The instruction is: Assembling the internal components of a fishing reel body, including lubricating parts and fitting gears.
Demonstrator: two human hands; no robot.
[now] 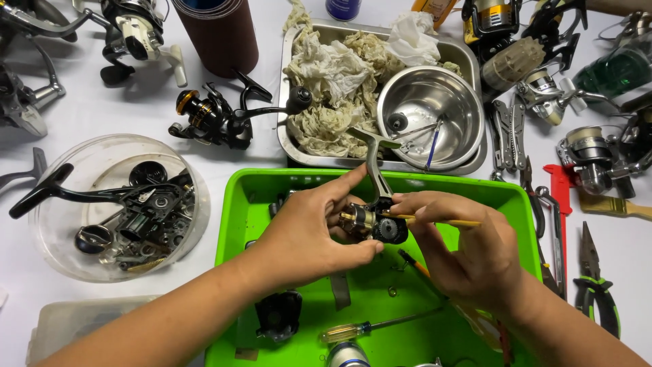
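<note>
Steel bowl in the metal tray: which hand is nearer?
Right. The right hand sits just below the steel bowl; the left hand lies farther down-left.

Reel body (372, 223) over green tray (234, 224)

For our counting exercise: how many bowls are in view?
2: a steel bowl in the metal tray, a clear plastic bowl of parts at left; others may be hidden.

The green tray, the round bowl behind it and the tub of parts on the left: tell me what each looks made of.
Green tray: looks like plastic, bright uniform colour with thick moulded rounded rim, slightly glossy.
Round bowl: most likely stainless steel, polished, with mirror-like reflections inside.
Tub of parts: apparently clear plastic, cloudy and see-through; the table shows through its wall.
</note>
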